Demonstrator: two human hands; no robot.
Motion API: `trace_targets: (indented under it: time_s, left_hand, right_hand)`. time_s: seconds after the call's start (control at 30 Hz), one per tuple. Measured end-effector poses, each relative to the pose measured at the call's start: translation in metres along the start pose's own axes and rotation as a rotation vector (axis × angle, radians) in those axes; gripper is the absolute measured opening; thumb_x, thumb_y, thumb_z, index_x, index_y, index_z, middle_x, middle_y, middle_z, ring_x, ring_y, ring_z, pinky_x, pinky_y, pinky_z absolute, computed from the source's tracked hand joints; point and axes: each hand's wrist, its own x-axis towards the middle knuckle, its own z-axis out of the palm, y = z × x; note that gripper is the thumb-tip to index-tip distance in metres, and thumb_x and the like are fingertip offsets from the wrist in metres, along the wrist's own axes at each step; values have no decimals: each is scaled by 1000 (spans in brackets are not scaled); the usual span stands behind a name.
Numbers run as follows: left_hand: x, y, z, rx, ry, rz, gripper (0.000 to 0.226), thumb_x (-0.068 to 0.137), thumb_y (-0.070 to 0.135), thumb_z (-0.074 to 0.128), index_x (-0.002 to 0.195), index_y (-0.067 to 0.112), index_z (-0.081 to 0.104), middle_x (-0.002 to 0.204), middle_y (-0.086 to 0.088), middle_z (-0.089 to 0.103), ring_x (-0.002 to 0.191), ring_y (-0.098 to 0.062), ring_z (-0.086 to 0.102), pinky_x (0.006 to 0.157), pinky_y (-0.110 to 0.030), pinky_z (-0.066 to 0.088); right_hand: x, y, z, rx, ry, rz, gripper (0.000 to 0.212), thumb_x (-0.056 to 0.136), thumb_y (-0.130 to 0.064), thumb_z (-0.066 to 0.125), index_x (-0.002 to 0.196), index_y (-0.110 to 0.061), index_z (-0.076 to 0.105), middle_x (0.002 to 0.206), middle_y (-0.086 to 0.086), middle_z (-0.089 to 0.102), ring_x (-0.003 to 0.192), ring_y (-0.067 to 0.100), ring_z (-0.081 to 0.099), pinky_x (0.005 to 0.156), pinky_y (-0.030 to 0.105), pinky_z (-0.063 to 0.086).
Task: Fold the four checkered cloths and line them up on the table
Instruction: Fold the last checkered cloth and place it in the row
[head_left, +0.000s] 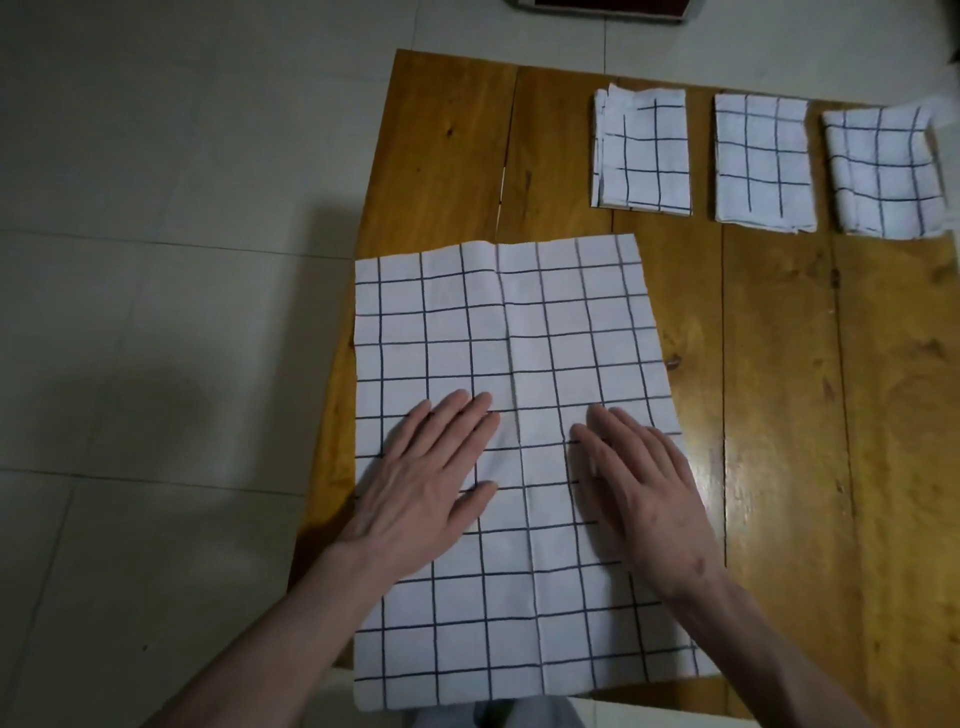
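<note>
A white cloth with a black grid (519, 322) lies spread flat on the near left part of the wooden table (779, 389), with a crease down its middle. My left hand (431, 483) rests palm down on it, left of the crease, fingers together. Right of the crease, my right hand (639, 483) also presses flat on the cloth. Three folded checkered cloths sit in a row along the far edge: one on the left (644, 150), one in the middle (761, 163) and one on the right (885, 174).
The table stands on a pale tiled floor (156, 260). The spread cloth hangs slightly over the table's left and near edges. A dark flat object (608, 5) lies on the floor beyond the table. Bare wood shows at the right.
</note>
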Motion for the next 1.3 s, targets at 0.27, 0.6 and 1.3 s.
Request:
trace_targets:
  time_s: [0.27,0.6,1.3]
  left_hand:
    - [-9,-25,-7,-113,142,8,53,109,41,47,153,13,53,164,-3,43,151,-23,39,120,-49,36]
    - [-12,-16,-6,-248,345,-32,21,103,22,64,113,13,80,124,-2,72,116,-26,65,92,-47,52]
    - [71,-74,-147,-126,338,128,27,86,-1,82,112,4,79,110,-11,79,99,-23,77,88,-39,64]
  right_hand:
    - [7,-4,-12,33,103,0,45,84,-16,83,127,-16,68,144,3,59,134,25,52,114,40,35]
    - [21,-4,-14,64,60,-15,23,95,-27,71,116,-19,72,118,-1,64,105,24,58,94,39,45]
    - [109,23,-159,-204,90,-282,17,99,-20,59,108,-11,70,100,6,67,89,26,64,84,39,47]
